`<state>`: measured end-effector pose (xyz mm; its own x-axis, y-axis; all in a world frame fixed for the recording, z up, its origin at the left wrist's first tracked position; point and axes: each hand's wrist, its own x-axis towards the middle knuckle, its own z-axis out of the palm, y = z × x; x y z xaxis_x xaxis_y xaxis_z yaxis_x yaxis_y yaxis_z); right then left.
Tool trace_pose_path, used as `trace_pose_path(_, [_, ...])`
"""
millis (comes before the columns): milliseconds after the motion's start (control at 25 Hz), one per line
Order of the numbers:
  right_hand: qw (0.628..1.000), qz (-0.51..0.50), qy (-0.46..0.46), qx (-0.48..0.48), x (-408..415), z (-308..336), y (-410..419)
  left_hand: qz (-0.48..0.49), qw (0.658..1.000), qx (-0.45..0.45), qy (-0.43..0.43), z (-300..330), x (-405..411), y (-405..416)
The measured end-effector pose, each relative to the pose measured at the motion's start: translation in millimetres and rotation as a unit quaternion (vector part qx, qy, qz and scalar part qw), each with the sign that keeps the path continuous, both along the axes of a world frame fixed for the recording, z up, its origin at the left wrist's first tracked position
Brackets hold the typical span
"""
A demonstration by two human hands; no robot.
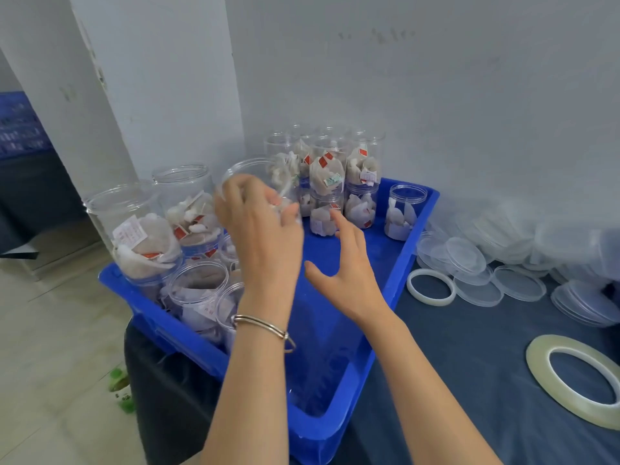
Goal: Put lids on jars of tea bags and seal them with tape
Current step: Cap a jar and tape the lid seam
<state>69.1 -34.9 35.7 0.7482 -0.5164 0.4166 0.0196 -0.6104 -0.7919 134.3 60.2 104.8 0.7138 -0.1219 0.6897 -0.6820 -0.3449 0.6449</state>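
A blue plastic crate on the dark table holds several clear jars of tea bags. My left hand, with a bracelet on the wrist, grips one open clear jar lifted above the crate; the jar is blurred. My right hand hovers beside it with fingers spread and holds nothing. Clear lids lie in a loose heap on the table to the right. A roll of clear tape lies flat near the right edge, and a thinner tape ring lies beside the crate.
Stacked jars fill the crate's far end against the white wall; more open jars crowd its left end. The near part of the crate floor is bare. Left of the table the tiled floor drops away.
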Motion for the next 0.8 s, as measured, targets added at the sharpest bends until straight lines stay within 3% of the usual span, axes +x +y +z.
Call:
trace_pose_path(160, [0.997,0.007,-0.076,0.025,-23.7,15.9,-13.3,-0.117,0.992,-0.042,-0.015,6.1,-42.5,-36.8])
trace_pose_path(320, [0.982,-0.117,-0.134,0.067,-75.0,13.8,-51.7,-0.236,0.970,-0.054,-0.024,-4.2,-98.1,-83.8])
trace_pose_path(400, [0.971,-0.212,-0.100,0.053,-108.7,-2.5,-68.1,-0.297,0.954,-0.025,-0.009,-24.9,-125.0,-105.3])
trace_pose_path(480, [0.971,-0.233,-0.046,0.033,-145.0,-25.8,-80.8,-0.356,0.934,0.007,0.014,-54.2,-142.0,-120.3])
trace_pose_path(640, [0.990,-0.060,0.078,0.102,-213.3,-60.1,-114.6,-0.425,0.900,0.061,0.072,-113.2,-142.7,-129.0])
trace_pose_path(680, [0.986,-0.090,0.089,0.104,-221.0,-64.6,-128.1,-0.442,0.891,0.070,0.077,-123.3,-140.3,-127.8])
trace_pose_path(800, [0.949,-0.269,0.163,-0.016,-211.4,-73.5,-172.8,-0.491,0.866,0.072,0.071,-140.0,-141.7,-123.3])
